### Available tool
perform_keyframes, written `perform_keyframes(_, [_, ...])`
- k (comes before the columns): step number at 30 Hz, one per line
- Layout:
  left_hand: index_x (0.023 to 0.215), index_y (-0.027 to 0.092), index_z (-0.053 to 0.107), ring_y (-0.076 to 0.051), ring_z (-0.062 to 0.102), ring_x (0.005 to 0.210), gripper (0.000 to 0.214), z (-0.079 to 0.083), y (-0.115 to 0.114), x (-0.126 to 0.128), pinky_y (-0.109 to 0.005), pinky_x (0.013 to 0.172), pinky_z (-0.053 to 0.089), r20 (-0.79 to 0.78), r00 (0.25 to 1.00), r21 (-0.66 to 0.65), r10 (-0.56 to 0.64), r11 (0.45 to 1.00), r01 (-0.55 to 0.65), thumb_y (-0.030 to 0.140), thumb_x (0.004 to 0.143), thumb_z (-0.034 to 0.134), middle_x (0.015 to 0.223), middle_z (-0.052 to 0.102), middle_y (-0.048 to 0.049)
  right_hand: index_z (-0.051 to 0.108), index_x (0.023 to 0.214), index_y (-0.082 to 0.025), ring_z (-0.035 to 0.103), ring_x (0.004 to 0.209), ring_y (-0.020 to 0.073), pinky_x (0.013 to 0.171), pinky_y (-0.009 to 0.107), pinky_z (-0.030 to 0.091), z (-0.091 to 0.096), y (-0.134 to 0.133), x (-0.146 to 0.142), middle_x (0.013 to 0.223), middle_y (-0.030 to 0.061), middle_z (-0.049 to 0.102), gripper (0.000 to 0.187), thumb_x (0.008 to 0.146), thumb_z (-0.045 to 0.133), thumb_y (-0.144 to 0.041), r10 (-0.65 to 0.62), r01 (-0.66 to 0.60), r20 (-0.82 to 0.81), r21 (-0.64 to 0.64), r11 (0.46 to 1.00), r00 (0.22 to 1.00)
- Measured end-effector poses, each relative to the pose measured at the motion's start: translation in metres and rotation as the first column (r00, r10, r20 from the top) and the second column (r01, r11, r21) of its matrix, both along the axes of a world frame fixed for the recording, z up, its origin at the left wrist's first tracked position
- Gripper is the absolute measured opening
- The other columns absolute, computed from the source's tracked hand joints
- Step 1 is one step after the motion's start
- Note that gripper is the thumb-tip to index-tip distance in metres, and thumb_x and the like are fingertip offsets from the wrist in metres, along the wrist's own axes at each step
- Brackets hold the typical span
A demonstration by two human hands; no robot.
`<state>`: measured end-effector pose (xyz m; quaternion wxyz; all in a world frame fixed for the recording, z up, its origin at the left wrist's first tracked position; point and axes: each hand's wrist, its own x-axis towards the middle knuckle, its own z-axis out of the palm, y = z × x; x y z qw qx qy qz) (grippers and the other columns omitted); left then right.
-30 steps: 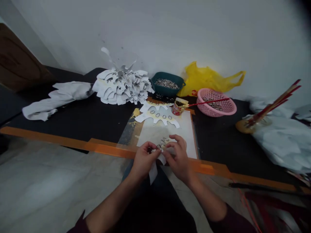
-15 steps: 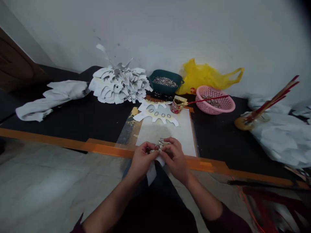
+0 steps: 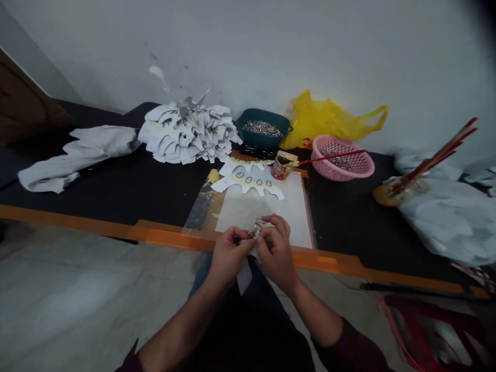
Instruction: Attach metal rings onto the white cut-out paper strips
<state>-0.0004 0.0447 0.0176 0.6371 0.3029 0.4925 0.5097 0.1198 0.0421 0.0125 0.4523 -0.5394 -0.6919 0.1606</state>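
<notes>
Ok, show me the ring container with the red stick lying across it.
The pink basket, on the right: the red stick rests across its top. The green tub, to its left, has nothing lying over its rings.

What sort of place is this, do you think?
Probably a small piecework workshop: a heap of cut white card shapes, a teal tub and a pink plastic basket of small metal rings, and a small pot with a red-handled brush.
</notes>
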Motion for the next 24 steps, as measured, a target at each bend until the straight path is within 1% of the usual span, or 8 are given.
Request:
perform_keyframes(6, [0.061,0.015,0.051,-0.012,0.055,0.070,0.018,-0.002,-0.002,0.002,-0.023,0.066,0.042,-0.116,0.992,0.063,0.038,0.998,-0.031,0.018,0.059,0.068,0.074,0.063,-0.0007,0.049,0.073,-0.021,0.036,0.117,0.0235,0.100,0.048,0.030,-0.002,-0.002,-0.002,0.108,0.0070,0.049,0.011,0.075,0.049,-0.010,-0.020,0.017,0.055,0.045,0.999,0.998])
perform_keyframes(9, [0.060,0.015,0.050,-0.012,0.056,0.070,0.018,-0.003,-0.004,0.003,-0.023,0.066,0.042,-0.161,0.985,0.080,0.060,0.996,-0.048,0.019,0.059,0.067,0.075,0.063,-0.0007,0.048,0.074,-0.021,0.036,0.117,0.0236,0.100,0.049,0.029,-0.002,-0.002,-0.002,0.108,0.0069,0.049,0.011,0.074,0.047,-0.010,-0.048,0.047,0.051,0.032,0.998,0.998])
perform_keyframes(11, [0.059,0.016,0.050,-0.012,0.056,0.071,0.018,-0.004,-0.004,0.002,-0.023,0.066,0.042,-0.184,0.981,0.086,0.056,0.995,-0.040,0.019,0.059,0.067,0.074,0.063,-0.0007,0.048,0.072,-0.021,0.039,0.114,0.0231,0.098,0.047,0.032,-0.002,-0.002,-0.001,0.106,0.0068,0.050,0.011,0.074,0.048,-0.010,-0.017,0.017,0.064,-0.008,1.000,0.998])
perform_keyframes(13, [0.060,0.015,0.050,-0.012,0.056,0.071,0.017,-0.006,-0.005,-0.002,-0.023,0.066,0.041,-0.213,0.977,0.076,0.032,0.997,-0.016,0.019,0.059,0.067,0.074,0.064,-0.0009,0.048,0.071,-0.021,0.042,0.110,0.0224,0.095,0.043,0.035,0.000,0.000,0.001,0.104,0.0069,0.050,0.011,0.073,0.049,-0.010,0.060,-0.054,0.091,-0.073,0.996,0.994])
perform_keyframes(16, [0.062,0.015,0.051,-0.011,0.054,0.065,0.016,-0.004,-0.004,-0.009,-0.021,0.061,0.040,-0.241,0.969,0.026,-0.055,0.998,0.064,0.019,0.059,0.067,0.069,0.062,0.0002,0.052,0.085,-0.020,0.043,0.111,0.0224,0.094,0.041,0.036,0.007,0.003,0.009,0.111,0.0089,0.048,0.015,0.073,0.050,-0.011,0.179,-0.159,0.137,-0.143,0.977,0.974])
perform_keyframes(19, [0.064,0.016,0.051,-0.009,0.050,0.057,0.018,0.002,0.000,-0.016,-0.021,0.055,0.037,-0.204,0.962,-0.036,-0.179,0.984,0.175,0.021,0.059,0.067,0.060,0.057,0.0028,0.053,0.097,-0.021,0.036,0.120,0.0249,0.097,0.044,0.032,0.021,0.006,0.015,0.122,0.0102,0.043,0.024,0.076,0.048,-0.013,0.286,-0.251,0.257,-0.163,0.954,0.923])
perform_keyframes(22, [0.067,0.016,0.051,-0.009,0.050,0.057,0.019,0.011,0.011,-0.026,-0.021,0.056,0.038,-0.179,0.936,-0.032,-0.302,0.953,0.302,0.022,0.060,0.068,0.064,0.057,0.0021,0.054,0.080,-0.018,0.035,0.119,0.0265,0.097,0.045,0.029,0.036,0.009,0.015,0.118,0.0108,0.046,0.011,0.075,0.047,-0.011,0.308,-0.269,0.345,-0.156,0.950,0.886])
perform_keyframes(24, [0.076,0.017,0.053,-0.011,0.054,0.065,0.022,0.019,0.022,-0.035,-0.023,0.061,0.042,-0.180,0.882,0.026,-0.435,0.894,0.447,0.023,0.062,0.068,0.074,0.061,0.0001,0.050,0.071,-0.018,0.042,0.111,0.0249,0.093,0.042,0.033,0.041,0.011,0.015,0.106,0.0103,0.052,0.009,0.072,0.047,-0.010,0.282,-0.241,0.315,-0.162,0.957,0.906])
